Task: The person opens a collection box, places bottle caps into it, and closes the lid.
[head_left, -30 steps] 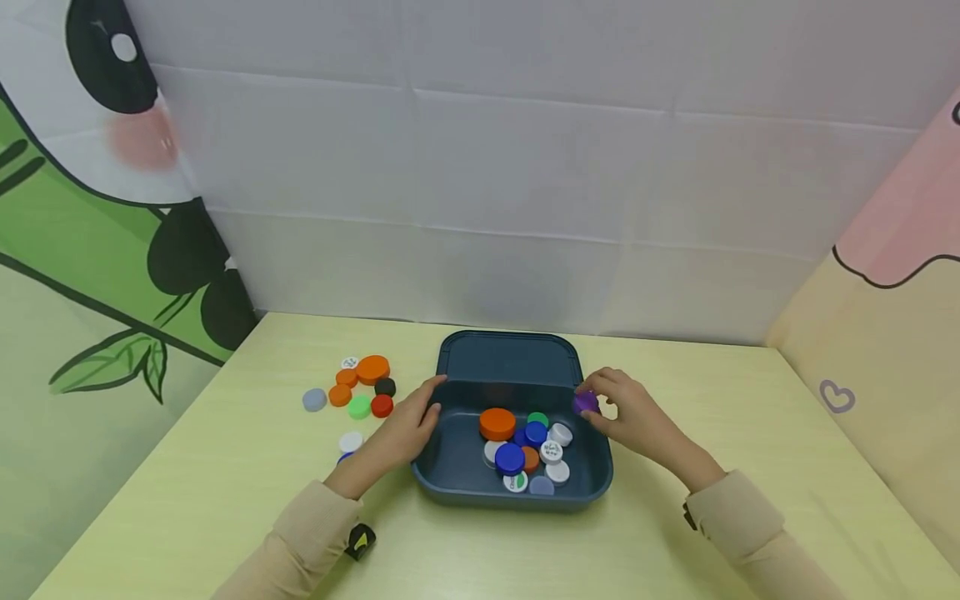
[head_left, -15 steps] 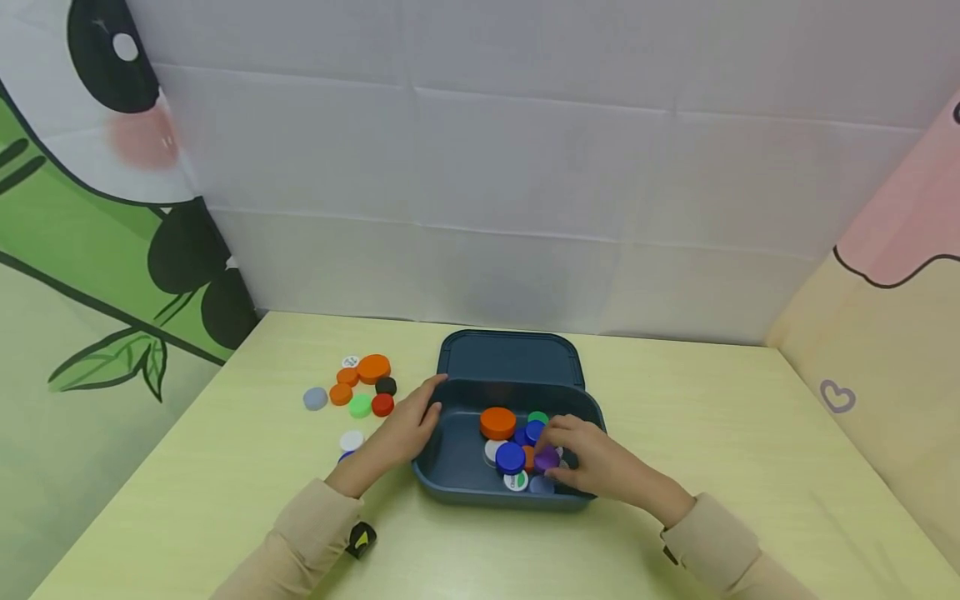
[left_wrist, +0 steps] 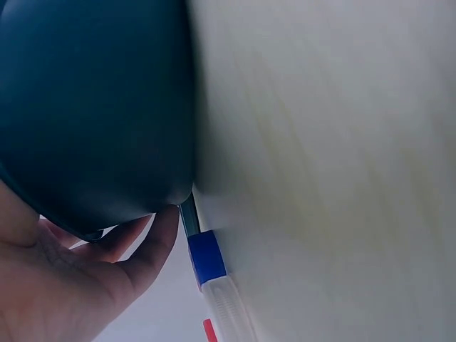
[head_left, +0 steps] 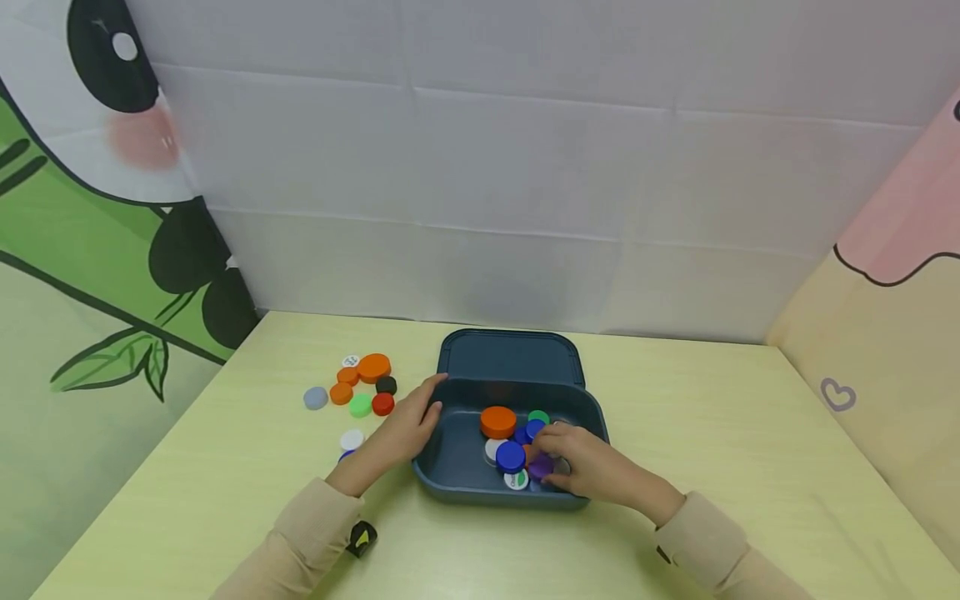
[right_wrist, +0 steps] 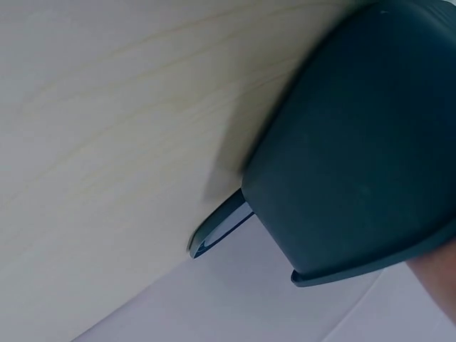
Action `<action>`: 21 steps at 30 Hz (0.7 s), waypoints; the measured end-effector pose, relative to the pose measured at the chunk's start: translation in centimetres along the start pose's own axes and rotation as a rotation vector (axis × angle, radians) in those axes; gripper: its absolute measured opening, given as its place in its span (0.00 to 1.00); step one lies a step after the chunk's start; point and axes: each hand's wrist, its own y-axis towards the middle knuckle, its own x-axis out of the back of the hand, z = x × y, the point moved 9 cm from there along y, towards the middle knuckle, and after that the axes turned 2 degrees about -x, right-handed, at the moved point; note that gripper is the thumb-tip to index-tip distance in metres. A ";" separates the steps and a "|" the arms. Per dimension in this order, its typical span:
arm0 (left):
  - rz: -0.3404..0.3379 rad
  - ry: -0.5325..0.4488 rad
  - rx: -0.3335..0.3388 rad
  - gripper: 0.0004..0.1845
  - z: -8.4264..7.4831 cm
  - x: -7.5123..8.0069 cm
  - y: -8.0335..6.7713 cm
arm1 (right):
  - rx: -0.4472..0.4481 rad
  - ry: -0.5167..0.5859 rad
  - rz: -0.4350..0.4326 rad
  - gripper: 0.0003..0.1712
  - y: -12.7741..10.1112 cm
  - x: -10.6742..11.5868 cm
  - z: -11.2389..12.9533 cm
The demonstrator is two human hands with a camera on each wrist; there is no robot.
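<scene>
A dark blue box (head_left: 455, 457) stands open on the table, with its lid (head_left: 510, 357) lying flat behind it. Inside are several bottle caps, among them a big orange cap (head_left: 498, 422) and a blue cap (head_left: 510, 457). My right hand (head_left: 553, 454) reaches down into the box's right side and pinches a purple cap (head_left: 540, 468) low over the pile. My left hand (head_left: 426, 414) rests with straight fingers against the box's left rim. In the left wrist view the left hand (left_wrist: 85, 278) lies along the box's outer wall (left_wrist: 92, 107). The right wrist view shows the box (right_wrist: 356, 157) from outside.
A cluster of loose caps lies left of the box: an orange cap (head_left: 372, 367), grey cap (head_left: 316, 398), green cap (head_left: 360, 406), red cap (head_left: 382, 404), black cap (head_left: 386, 385) and white cap (head_left: 351, 440). Cloth walls enclose the table on three sides.
My right hand carried the purple cap from the box's right rim over and down into the box, onto the pile. The left hand stayed on the left rim.
</scene>
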 end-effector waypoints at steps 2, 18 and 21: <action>0.000 -0.002 -0.003 0.24 0.0 0.0 0.0 | 0.003 0.000 -0.004 0.14 0.0 0.0 0.0; 0.010 -0.012 0.002 0.25 -0.1 0.0 0.0 | -0.112 0.123 -0.300 0.14 -1.5 3.4 -1.9; 0.013 -0.012 0.005 0.25 -0.1 0.0 0.0 | -0.143 0.084 -0.412 0.15 -2.1 4.4 -2.8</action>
